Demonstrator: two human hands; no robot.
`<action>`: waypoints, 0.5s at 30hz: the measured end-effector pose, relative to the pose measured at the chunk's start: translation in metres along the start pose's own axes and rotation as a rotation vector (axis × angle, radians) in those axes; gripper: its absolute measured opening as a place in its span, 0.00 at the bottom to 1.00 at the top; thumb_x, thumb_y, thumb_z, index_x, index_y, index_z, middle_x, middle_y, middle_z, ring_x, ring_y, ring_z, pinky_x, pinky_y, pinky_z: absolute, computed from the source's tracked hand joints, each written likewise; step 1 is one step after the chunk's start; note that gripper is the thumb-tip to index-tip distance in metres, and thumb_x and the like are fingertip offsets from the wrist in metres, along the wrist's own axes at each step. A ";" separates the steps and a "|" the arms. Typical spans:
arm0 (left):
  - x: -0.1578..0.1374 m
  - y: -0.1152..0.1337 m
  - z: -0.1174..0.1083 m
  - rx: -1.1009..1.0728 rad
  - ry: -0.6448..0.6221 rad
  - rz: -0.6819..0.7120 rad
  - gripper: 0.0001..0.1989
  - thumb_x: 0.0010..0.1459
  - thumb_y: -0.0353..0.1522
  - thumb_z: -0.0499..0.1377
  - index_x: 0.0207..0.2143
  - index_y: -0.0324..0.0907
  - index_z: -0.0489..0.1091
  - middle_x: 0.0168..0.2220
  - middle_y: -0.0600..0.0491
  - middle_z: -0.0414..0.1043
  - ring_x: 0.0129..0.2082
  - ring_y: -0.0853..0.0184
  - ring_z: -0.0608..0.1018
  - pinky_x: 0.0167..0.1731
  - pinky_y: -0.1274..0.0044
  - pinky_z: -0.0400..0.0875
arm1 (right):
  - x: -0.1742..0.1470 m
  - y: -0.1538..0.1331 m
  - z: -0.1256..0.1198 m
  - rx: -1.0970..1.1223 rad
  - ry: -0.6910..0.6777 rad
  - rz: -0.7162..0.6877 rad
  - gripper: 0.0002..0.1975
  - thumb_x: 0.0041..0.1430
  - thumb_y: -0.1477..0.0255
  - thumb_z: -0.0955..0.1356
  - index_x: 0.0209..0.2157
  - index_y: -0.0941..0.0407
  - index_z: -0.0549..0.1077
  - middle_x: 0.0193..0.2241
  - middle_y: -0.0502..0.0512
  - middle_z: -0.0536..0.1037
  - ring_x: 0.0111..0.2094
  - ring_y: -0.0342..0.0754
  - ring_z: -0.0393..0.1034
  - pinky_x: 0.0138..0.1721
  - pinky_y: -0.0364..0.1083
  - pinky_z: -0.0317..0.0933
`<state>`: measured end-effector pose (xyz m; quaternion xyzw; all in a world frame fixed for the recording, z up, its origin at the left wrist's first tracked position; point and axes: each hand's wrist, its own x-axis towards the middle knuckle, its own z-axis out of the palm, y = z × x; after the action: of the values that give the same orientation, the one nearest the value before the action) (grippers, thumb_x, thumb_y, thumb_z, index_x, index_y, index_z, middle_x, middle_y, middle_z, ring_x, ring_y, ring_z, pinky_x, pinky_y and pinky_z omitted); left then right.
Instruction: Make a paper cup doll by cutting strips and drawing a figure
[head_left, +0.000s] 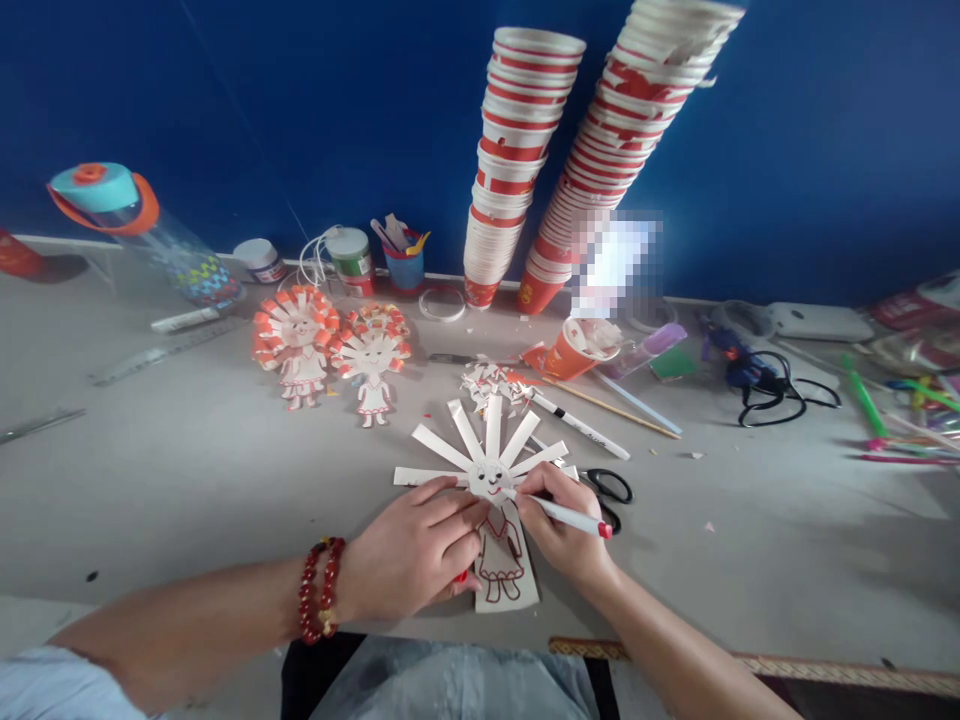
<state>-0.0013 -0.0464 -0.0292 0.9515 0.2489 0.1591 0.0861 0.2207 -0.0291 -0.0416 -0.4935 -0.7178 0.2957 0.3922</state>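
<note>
A white paper doll [497, 560] lies in front of me, with cut strips fanned around its head, a drawn face and a dress outlined in red. My left hand [416, 550] holds the doll along its left side, fingers by the head and thumb by the dress. Near that thumb a small red piece [460, 576] pokes out, perhaps a marker cap. In my right hand [566, 525] is a white marker [568, 515] with a red end, its tip at the doll's mouth. Scissors [611, 487] with black handles lie partly hidden beyond the right hand.
Two finished paper dolls [298, 345] lie at back left, near a water bottle [176, 245]. Tall stacks of paper cups [506, 170] lean by the blue wall. Paper scraps [495, 385], a black-and-white marker [581, 425] and a wooden stick [615, 408] lie beyond the doll.
</note>
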 end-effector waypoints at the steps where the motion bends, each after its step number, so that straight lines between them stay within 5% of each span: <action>1: 0.000 0.000 0.000 0.000 0.002 0.002 0.16 0.66 0.42 0.53 0.41 0.38 0.70 0.52 0.46 0.73 0.55 0.60 0.70 0.63 0.64 0.56 | -0.001 0.001 0.000 0.010 -0.001 0.000 0.08 0.52 0.78 0.63 0.22 0.54 0.64 0.17 0.45 0.65 0.19 0.42 0.58 0.23 0.41 0.55; 15: -0.001 0.001 0.003 0.007 0.003 -0.009 0.16 0.66 0.42 0.53 0.42 0.38 0.70 0.55 0.46 0.70 0.55 0.60 0.70 0.63 0.66 0.56 | -0.001 0.003 -0.002 0.089 0.045 0.028 0.08 0.54 0.77 0.64 0.23 0.54 0.65 0.17 0.46 0.66 0.19 0.42 0.58 0.22 0.42 0.54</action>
<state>-0.0004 -0.0484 -0.0318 0.9504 0.2541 0.1593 0.0829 0.2245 -0.0292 -0.0435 -0.4921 -0.6880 0.3214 0.4256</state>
